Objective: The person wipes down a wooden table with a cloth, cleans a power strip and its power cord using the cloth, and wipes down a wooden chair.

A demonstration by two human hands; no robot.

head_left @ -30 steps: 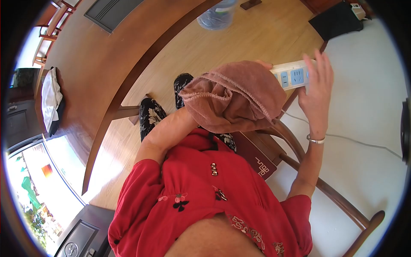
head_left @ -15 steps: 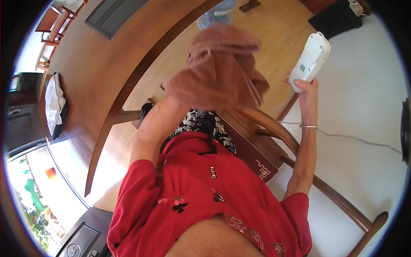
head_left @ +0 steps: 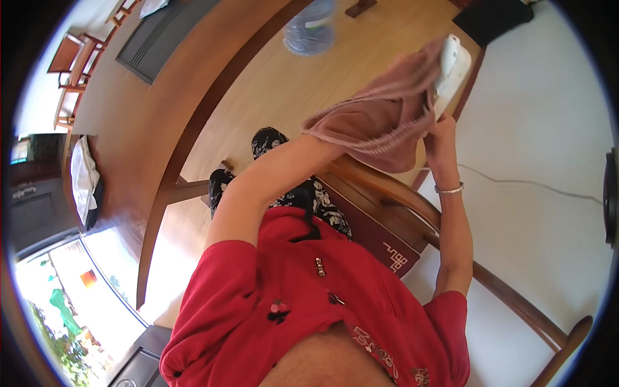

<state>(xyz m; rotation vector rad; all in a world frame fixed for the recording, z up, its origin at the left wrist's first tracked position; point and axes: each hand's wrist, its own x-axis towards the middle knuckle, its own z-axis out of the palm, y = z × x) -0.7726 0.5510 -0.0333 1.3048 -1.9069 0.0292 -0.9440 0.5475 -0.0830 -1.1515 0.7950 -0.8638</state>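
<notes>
Head view. The right hand [head_left: 440, 143] grips the lower end of a white power strip [head_left: 451, 69], fingers closed around it; the strip stands nearly upright, raised in the air above the wooden floor [head_left: 271, 84], beside the edge of the white surface [head_left: 548, 129]. Only its plain back and side show here; no sockets, label or writing can be read on it. A thin grey cord [head_left: 516, 182] trails from below the hand across the white surface.

The left hand is hidden inside a dusty-pink cloth [head_left: 380, 116], so the grip there cannot be told. The cloth is bunched, with stitched hems showing, and is pressed against the left face of the strip, covering much of it.

A metal bangle [head_left: 449, 189] sits on the right wrist. Below the arms: a curved wooden chair back [head_left: 412, 203] with a dark red seat cushion [head_left: 380, 238] bearing a pale geometric motif, not legible as text. A clear water jug [head_left: 311, 29] stands on the floor at the top.
</notes>
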